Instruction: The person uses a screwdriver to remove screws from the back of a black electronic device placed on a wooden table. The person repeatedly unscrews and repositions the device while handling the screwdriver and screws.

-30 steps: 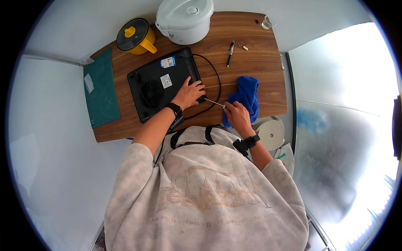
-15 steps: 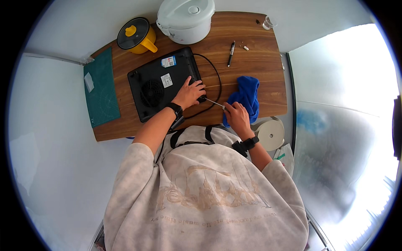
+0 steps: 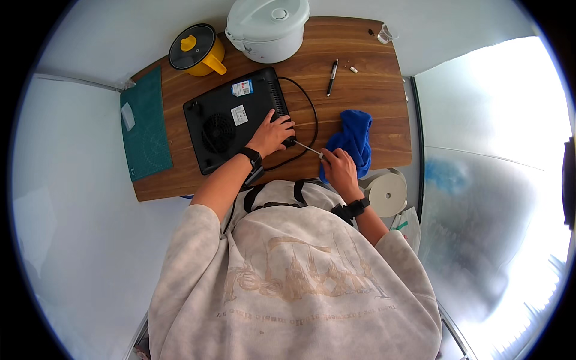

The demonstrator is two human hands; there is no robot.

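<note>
A black flat appliance point(image 3: 231, 105) lies upside down on the wooden table point(image 3: 375, 81), showing a round fan grille and two labels. My left hand point(image 3: 270, 135) rests on its right part near the front, fingers spread. My right hand point(image 3: 341, 168) is closed on the handle of a screwdriver point(image 3: 309, 147), whose shaft runs to the appliance's front right corner. The tip itself is too small to make out. A blue cloth point(image 3: 354, 132) lies beneath and beside my right hand. A black cord point(image 3: 313, 105) loops around the appliance's right side.
A yellow pot with a dark lid point(image 3: 192, 51) and a white lidded container point(image 3: 264, 45) stand at the back. A green mat point(image 3: 144, 126) covers the left end. A pen point(image 3: 332, 77), small bits and a clear cup point(image 3: 385, 35) lie rightward. A cream round object point(image 3: 387, 195) sits below the table's edge.
My right hand and the screwdriver handle have shifted very slightly toward me. My left hand stays in place on the appliance.
</note>
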